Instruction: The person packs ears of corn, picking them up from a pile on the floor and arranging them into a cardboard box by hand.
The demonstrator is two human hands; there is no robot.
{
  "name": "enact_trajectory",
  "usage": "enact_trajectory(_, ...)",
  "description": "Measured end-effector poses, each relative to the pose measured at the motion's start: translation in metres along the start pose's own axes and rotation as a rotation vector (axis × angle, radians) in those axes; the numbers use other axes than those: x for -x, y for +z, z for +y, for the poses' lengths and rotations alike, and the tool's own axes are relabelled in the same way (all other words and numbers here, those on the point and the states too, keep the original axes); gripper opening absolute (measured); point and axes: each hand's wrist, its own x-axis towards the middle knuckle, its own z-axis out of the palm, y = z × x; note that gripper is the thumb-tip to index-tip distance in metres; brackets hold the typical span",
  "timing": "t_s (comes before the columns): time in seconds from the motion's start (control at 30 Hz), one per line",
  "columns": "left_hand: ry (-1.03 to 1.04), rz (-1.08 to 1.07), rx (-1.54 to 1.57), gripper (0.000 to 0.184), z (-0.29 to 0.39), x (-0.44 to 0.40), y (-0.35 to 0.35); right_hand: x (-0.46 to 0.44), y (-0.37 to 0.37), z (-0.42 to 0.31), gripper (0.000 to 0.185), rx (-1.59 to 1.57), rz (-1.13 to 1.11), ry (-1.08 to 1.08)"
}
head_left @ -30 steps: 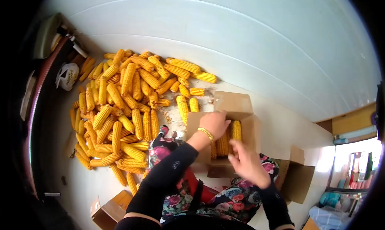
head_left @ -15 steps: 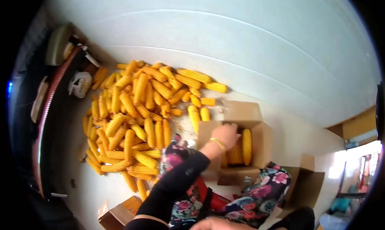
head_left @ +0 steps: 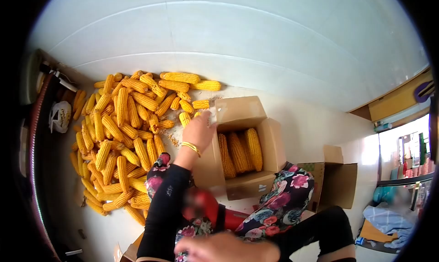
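Observation:
My left hand [head_left: 199, 133], with a gold bracelet at the wrist, reaches just left of the open cardboard box [head_left: 249, 190], near two yellow corn cobs [head_left: 184, 119] on the floor. Its fingertips are hard to make out, so its grip is unclear. Several cobs [head_left: 238, 152] lie side by side inside the box. Low in the view, over my lap, is my right hand [head_left: 215, 247], blurred, its fingers smeared by motion. A large heap of corn cobs [head_left: 120, 138] covers the floor to the left.
A second open box [head_left: 338, 184] stands to the right, and part of another [head_left: 130, 252] shows at the bottom. A white plastic bag [head_left: 60, 117] lies by the dark furniture on the left. The pale wall [head_left: 228, 38] rises beyond the corn. Folded cloth [head_left: 388, 221] is at lower right.
My left hand has left the box's inside and moved left past its edge. My right hand has gone from beside the box down to my lap. The view has shifted.

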Motion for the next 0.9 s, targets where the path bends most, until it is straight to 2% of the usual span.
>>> enact_trajectory(0.03, -0.027, 0.035, -0.005, 0.039, -0.015, -0.005, -0.005, -0.006, -0.012, 0.038, 0.023, 0.267, 0.103, -0.069)
enact_trajectory(0.07, -0.158, -0.065, -0.035, 0.039, -0.012, -0.01, -0.027, -0.006, -0.036, 0.047, 0.018, 0.297, 0.201, -0.112)
enact_trajectory(0.1, -0.216, -0.026, -0.037, 0.039, -0.032, -0.017, -0.027, -0.009, -0.065, 0.053, 0.017, 0.489, 0.324, -0.177)
enact_trajectory(0.13, -0.249, -0.041, -0.063, 0.04, -0.051, -0.023, -0.028, -0.012, -0.094, 0.072, 0.018, 0.524, 0.405, -0.058)
enact_trajectory(0.17, -0.28, -0.053, -0.091, 0.04, -0.071, -0.031, -0.028, -0.017, -0.119, 0.09, 0.017, 0.725, 0.56, -0.123)
enact_trajectory(0.2, -0.324, -0.051, -0.07, 0.039, -0.092, -0.041, -0.023, -0.022, -0.144, 0.104, 0.017, 0.814, 0.621, -0.118)
enact_trajectory(0.23, -0.366, -0.051, -0.048, 0.039, -0.118, -0.049, -0.013, -0.025, -0.168, 0.127, 0.015, 1.035, 0.638, -0.153)
enact_trajectory(0.27, -0.434, -0.052, 0.136, 0.037, -0.155, -0.054, 0.01, -0.025, -0.183, 0.13, 0.014, 1.203, 0.545, 0.011)
enact_trajectory(0.3, -0.442, -0.039, 0.129, 0.037, -0.205, -0.058, 0.041, -0.025, -0.199, 0.145, 0.015, 1.317, 0.437, 0.045)
enact_trajectory(0.33, -0.513, -0.194, 0.085, 0.036, -0.257, -0.057, 0.074, -0.024, -0.212, 0.16, 0.021, 1.37, 0.354, 0.067)
enact_trajectory(0.37, -0.548, -0.279, 0.066, 0.036, -0.267, -0.056, 0.087, -0.023, -0.219, 0.172, 0.027, 1.419, 0.272, 0.097)
enact_trajectory(0.4, -0.58, -0.366, 0.044, 0.036, -0.277, -0.055, 0.099, -0.025, -0.223, 0.178, 0.027, 1.414, 0.271, 0.105)
enact_trajectory(0.47, -0.7, -0.513, -0.065, 0.046, -0.259, -0.055, 0.109, -0.031, -0.225, 0.185, 0.032, 1.294, 0.136, 0.419)
enact_trajectory(0.5, -0.695, -0.531, -0.064, 0.046, -0.253, -0.053, 0.12, -0.035, -0.225, 0.183, 0.032, 1.283, 0.138, 0.435)
enact_trajectory(0.57, -0.746, -0.434, 0.004, 0.06, -0.247, -0.05, 0.145, -0.046, -0.22, 0.157, 0.042, 1.164, 0.29, 0.237)
enact_trajectory(0.6, -0.792, -0.525, 0.032, 0.076, -0.245, -0.053, 0.152, -0.05, -0.222, 0.154, 0.052, 1.199, 0.284, 0.177)
enact_trajectory(0.63, -0.79, -0.549, 0.04, 0.076, -0.248, -0.054, 0.168, -0.053, -0.224, 0.155, 0.052, 1.19, 0.284, 0.202)
enact_trajectory(0.7, -0.9, -0.392, 0.094, 0.079, -0.254, -0.048, 0.196, -0.055, -0.227, 0.159, 0.05, 1.231, 0.287, 0.133)
enact_trajectory(0.73, -0.916, -0.347, 0.127, 0.088, -0.274, -0.045, 0.223, -0.054, -0.228, 0.165, 0.049, 1.258, 0.28, 0.144)
enact_trajectory(0.87, -0.881, -0.117, 0.195, 0.083, -0.284, -0.049, 0.258, -0.052, -0.231, 0.167, 0.048, 1.205, 0.248, 0.265)
enact_trajectory(0.9, -0.885, -0.125, 0.2, 0.083, -0.285, -0.051, 0.262, -0.052, -0.231, 0.169, 0.047, 1.198, 0.241, 0.282)
